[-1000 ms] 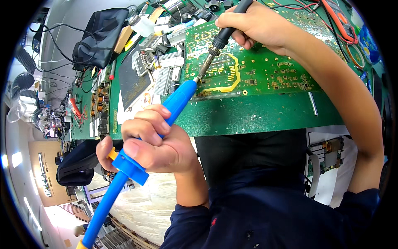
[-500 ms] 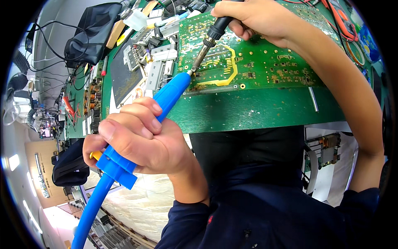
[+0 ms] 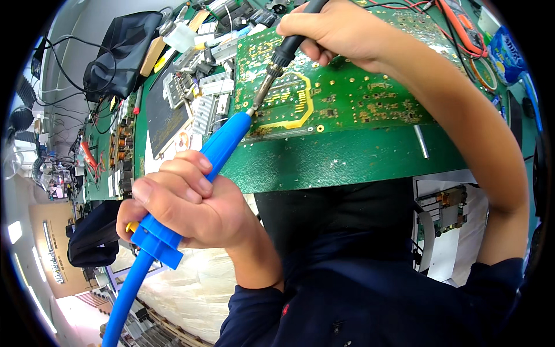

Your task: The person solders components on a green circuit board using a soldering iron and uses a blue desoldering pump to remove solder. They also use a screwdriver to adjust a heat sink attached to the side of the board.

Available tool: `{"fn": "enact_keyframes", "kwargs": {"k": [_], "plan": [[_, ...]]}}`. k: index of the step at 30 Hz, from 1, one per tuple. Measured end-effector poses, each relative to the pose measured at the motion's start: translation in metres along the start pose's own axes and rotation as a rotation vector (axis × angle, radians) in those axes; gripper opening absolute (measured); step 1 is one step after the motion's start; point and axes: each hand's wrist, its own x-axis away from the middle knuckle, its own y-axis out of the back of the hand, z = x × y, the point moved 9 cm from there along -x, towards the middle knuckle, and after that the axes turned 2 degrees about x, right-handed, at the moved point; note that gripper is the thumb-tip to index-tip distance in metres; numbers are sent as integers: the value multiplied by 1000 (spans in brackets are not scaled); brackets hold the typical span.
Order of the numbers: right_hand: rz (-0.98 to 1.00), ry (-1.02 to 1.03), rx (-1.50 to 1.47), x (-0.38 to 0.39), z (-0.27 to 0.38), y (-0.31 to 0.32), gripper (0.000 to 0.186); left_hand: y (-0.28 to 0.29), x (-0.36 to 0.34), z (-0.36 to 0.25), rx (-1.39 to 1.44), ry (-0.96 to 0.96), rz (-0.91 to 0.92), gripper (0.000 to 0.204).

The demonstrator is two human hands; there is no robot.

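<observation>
My left hand (image 3: pixel 185 202) is wrapped round a blue solder sucker (image 3: pixel 226 141), a long tool with a yellow button near the fingers. Its tapered end points up and away, to the near left corner of a large green circuit board (image 3: pixel 358 101). Between the fingers of my right hand (image 3: pixel 341 34) is a soldering iron (image 3: pixel 284 53) with a black grip and a metal barrel. The iron slants down to the left, and its tip meets the sucker's nozzle over the board. The exact contact point is too small to make out.
Metal heatsinks and loose parts (image 3: pixel 205 110) lie left of the board, beside a dark flat panel (image 3: pixel 167 118). A short metal rod (image 3: pixel 421 142) rests near the table's front edge (image 3: pixel 324 168). An orange meter (image 3: pixel 459 29) with leads and a blue packet (image 3: pixel 504 55) are at right.
The whole scene has shifted a little left and slightly down in the picture. Both hands keep their grips, with the iron's tip and the sucker's nozzle still together.
</observation>
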Motion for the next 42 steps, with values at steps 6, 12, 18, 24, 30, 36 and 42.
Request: {"fn": "enact_keyframes", "kwargs": {"k": [6, 12, 18, 24, 30, 36, 42], "plan": [[-17, 245, -54, -5, -5, 8, 26, 4, 8, -5, 7, -26, -30, 20], [0, 255, -53, 0, 1, 10, 30, 44, 36, 6, -177, 25, 30, 25], [-45, 253, -54, 0, -1, 8, 23, 102, 35, 3, -358, 168, 3, 69], [-33, 268, -31, 0, 0, 6, 25, 145, 7, -42, -245, -64, -164, 68], [-77, 257, -313, -1, -2, 17, 28, 161, -8, -81, -343, -179, -230, 57], [-28, 229, -468, -8, 3, 27, 28, 170, -23, -81, -271, -108, -106, 24], [15, 442, -383, 8, 34, 23, 32, 177, -33, -26, -615, 326, 94, 21]]}}
